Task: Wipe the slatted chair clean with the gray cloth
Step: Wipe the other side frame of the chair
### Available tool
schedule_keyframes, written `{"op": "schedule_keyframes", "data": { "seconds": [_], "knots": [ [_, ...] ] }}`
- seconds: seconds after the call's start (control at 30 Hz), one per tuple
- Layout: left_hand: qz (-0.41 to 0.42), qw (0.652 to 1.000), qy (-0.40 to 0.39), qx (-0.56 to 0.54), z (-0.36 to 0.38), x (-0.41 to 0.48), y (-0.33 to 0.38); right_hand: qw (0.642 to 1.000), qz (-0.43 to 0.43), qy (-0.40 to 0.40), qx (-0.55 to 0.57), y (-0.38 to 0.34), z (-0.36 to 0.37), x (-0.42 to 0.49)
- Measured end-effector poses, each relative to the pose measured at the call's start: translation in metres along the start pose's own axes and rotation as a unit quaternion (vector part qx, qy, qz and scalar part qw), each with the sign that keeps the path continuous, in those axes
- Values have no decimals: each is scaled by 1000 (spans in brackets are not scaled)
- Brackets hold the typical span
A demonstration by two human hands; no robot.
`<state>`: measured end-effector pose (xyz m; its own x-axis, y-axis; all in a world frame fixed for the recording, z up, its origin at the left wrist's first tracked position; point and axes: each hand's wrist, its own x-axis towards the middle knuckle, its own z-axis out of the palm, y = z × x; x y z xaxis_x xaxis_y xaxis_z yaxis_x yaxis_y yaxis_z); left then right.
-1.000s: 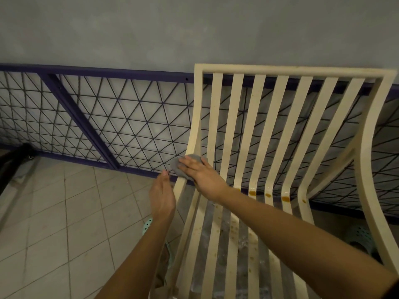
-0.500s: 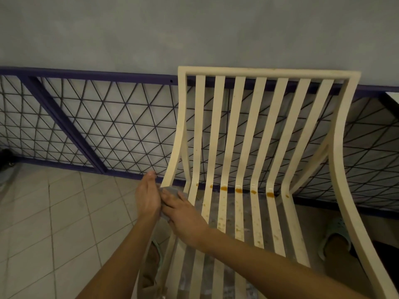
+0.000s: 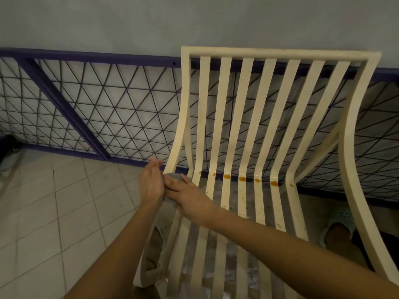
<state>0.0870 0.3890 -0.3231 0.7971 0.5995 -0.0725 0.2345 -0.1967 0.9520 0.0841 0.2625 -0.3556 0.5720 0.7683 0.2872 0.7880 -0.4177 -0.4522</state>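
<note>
Both forearms enter from the bottom edge and converge at the chair's left side rail. Right hand point(image 3: 190, 196): palm down, fingers straight and close together, pressing flat on the gray cloth point(image 3: 172, 176) where the rail bends from seat to back. Left hand point(image 3: 151, 183): held edge-on just beside the rail, fingers straight and together, palm facing the right hand. It touches the cloth from the outer side; whether the thumb pinches the fabric cannot be told. Only small patches of cloth show, one above the right fingers and one below the two palms.

Slatted chair point(image 3: 248, 117): cream-coloured, long slats running from seat up into the curved back, joined by a top rail. Orange-brown spots point(image 3: 241, 179) sit in a row along the bend of several slats, with smaller brown flecks scattered on the seat slats below them. The slats at the bend look glossy.

No containers in view.

A foot in a pale green perforated sandal point(image 3: 341, 221) stands on the floor to the right of the chair; another foot shows under the left edge of the seat.

Floor point(image 3: 43, 212): light square tiles with dark grout lines. Behind the chair, a dark purple frame with triangular wire mesh point(image 3: 108, 108) leans along a grey wall point(image 3: 129, 24).
</note>
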Motion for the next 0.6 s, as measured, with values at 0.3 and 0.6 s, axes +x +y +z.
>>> {"op": "schedule_keyframes", "data": {
  "seconds": [0.3, 0.6],
  "knots": [
    [43, 999, -8, 7, 2, -2, 2, 994, -111, 1, 23, 40, -16, 22],
    [87, 991, 0, 96, 2, 0, -5, 1000, -16, -19, -19, 94, -42, 70]
  ]
}}
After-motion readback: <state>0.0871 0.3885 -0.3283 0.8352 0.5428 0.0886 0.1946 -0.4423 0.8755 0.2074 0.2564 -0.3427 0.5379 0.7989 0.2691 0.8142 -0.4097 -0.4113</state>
